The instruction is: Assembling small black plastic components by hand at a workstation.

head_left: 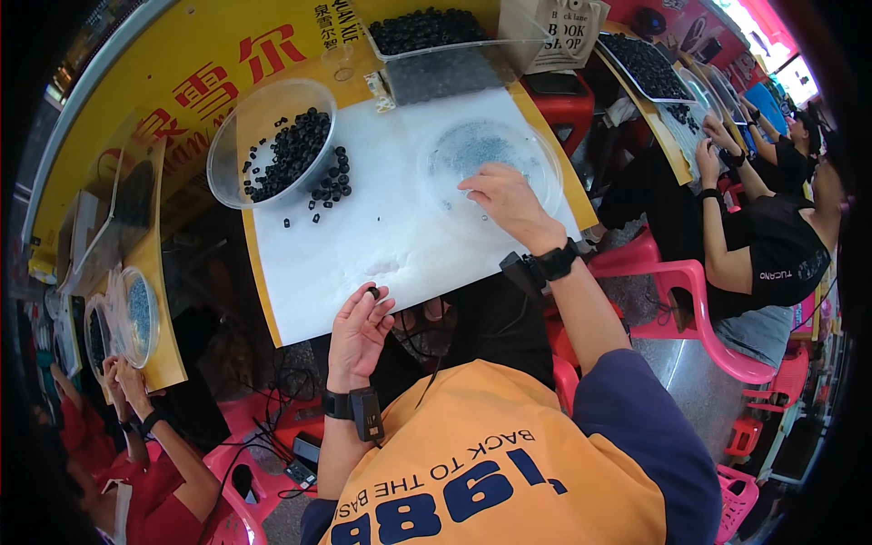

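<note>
My left hand (357,334) is raised at the near edge of the white sheet, its fingers closed on a small black cylindrical part (373,292). Over the shallow, clear round tray (548,182) on the right, my right hand (511,202) has its fingers drawn together in a pinch. Whatever is between those fingertips, if anything, is too small to make out. Many tiny pale-blue pieces (472,145) are spread in that tray. At the left, a clear round tub (221,154) leans with black parts (295,154) in it, some spilling onto the sheet.
A white sheet (409,218) covers the yellow table. At its far side stands a clear bin (436,77) of black parts, beside a paper bag (554,36). Co-workers sit at tables on both sides; a pink chair (699,318) stands at my right.
</note>
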`<state>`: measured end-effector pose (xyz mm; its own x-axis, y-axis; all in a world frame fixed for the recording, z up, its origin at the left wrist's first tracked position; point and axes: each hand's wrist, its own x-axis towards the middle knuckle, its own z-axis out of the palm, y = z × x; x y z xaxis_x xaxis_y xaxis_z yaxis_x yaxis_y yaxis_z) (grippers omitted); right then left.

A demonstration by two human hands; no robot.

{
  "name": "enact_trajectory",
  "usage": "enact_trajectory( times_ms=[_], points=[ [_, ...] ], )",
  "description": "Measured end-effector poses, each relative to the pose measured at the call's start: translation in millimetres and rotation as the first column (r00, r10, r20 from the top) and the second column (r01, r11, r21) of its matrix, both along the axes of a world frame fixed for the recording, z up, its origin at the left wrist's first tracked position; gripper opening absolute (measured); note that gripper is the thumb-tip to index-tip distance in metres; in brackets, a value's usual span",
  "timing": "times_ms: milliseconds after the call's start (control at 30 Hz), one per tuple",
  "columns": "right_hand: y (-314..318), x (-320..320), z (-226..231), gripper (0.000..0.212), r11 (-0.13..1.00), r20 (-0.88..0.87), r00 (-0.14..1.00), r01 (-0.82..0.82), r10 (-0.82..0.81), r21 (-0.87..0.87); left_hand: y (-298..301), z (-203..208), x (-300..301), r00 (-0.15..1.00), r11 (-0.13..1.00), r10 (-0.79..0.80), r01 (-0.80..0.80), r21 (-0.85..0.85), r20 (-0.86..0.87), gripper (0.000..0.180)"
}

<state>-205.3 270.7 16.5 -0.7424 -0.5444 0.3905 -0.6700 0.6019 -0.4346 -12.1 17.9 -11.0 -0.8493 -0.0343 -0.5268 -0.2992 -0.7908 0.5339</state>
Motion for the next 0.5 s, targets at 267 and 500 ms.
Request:
enact_trajectory(
  times_ms=[267,500],
  points=[
    [-4,-6,3,0.01,0.998,0.09,0.995,0.048,-0.044,-0.048,0,-2,1,1.0,1.0,0.002,-0.002,0.009,0.013,0.026],
    [2,-9,6,0.014,0.878,0.503,0.861,0.294,-0.071,-0.378,-2,-4,0,1.0,1.0,-0.009,0.009,0.021,0.001,0.026]
  ],
)
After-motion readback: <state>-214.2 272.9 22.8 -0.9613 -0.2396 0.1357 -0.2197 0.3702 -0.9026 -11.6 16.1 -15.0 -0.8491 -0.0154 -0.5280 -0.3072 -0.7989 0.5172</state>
